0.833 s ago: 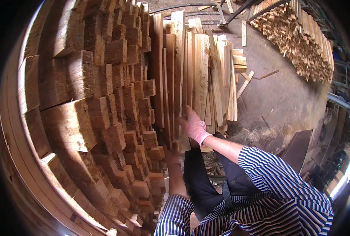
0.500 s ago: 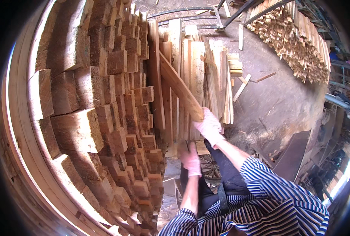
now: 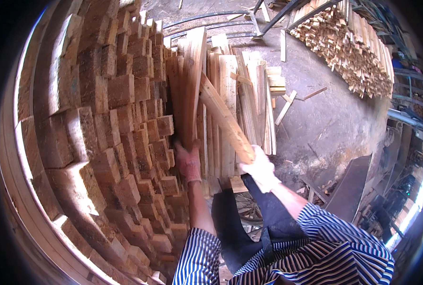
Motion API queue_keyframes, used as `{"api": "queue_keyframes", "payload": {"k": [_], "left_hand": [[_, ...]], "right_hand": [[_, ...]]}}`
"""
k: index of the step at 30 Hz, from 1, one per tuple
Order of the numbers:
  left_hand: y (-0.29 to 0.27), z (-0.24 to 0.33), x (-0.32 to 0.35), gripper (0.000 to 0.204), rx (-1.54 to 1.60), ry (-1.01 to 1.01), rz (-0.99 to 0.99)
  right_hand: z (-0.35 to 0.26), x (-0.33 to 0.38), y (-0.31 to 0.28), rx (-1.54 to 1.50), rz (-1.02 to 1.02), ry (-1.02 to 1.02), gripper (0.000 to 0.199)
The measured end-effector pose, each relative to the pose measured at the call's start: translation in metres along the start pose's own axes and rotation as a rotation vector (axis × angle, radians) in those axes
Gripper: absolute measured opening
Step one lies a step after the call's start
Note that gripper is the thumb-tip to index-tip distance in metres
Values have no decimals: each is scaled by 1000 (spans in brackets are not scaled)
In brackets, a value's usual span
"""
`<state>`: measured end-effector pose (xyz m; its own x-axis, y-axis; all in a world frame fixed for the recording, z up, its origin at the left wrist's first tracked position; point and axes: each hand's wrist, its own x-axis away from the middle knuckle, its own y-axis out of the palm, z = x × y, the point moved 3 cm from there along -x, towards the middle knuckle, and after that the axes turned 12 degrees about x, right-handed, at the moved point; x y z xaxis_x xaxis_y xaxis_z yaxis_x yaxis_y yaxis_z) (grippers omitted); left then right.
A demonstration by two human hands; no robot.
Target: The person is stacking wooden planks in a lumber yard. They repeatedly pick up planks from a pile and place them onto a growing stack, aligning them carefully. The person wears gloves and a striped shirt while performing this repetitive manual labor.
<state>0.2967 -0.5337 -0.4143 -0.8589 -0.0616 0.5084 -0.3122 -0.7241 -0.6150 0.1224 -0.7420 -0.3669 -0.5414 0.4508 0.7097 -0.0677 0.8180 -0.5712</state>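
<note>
My right hand (image 3: 260,169), in a pale work glove, grips the near end of a long wooden plank (image 3: 223,119) that slants up and to the left across a row of upright planks (image 3: 230,90). In a reddish glove, my left hand (image 3: 188,160) holds the lower end of another upright plank (image 3: 192,85) at the left of that row, close against the tall stack of cut timber ends (image 3: 116,123). Both striped sleeves come in from the lower edge.
The stacked timber wall fills the left side. A second pile of thin wood strips (image 3: 349,47) lies at the upper right on the concrete floor (image 3: 330,123), with loose offcuts scattered. A dark metal sheet (image 3: 351,190) and a cart wheel (image 3: 247,209) lie near my legs.
My right hand has pulled a plank out of the row and tilted it. My left hand has risen from below and taken hold of an upright plank.
</note>
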Motion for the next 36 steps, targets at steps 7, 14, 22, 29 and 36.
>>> {"api": "queue_keyframes", "payload": {"k": [7, 14, 22, 29, 36], "left_hand": [[-6, -14, 31, 108, 88, -486, -76], [-8, -4, 27, 98, -149, -322, -19], [16, -62, 8, 85, 236, -215, -195], [27, -15, 33, 77, 809, -322, -401], [57, -51, 43, 75, 916, -534, -471]], "right_hand": [[-38, -41, 85, -467, 231, -72, 109], [-65, -35, 60, -281, 107, 356, 116], [-56, -45, 26, -73, -172, 179, 114], [-51, -38, 19, -259, -264, 115, 114], [-24, -60, 42, -431, -351, -67, 122]]}}
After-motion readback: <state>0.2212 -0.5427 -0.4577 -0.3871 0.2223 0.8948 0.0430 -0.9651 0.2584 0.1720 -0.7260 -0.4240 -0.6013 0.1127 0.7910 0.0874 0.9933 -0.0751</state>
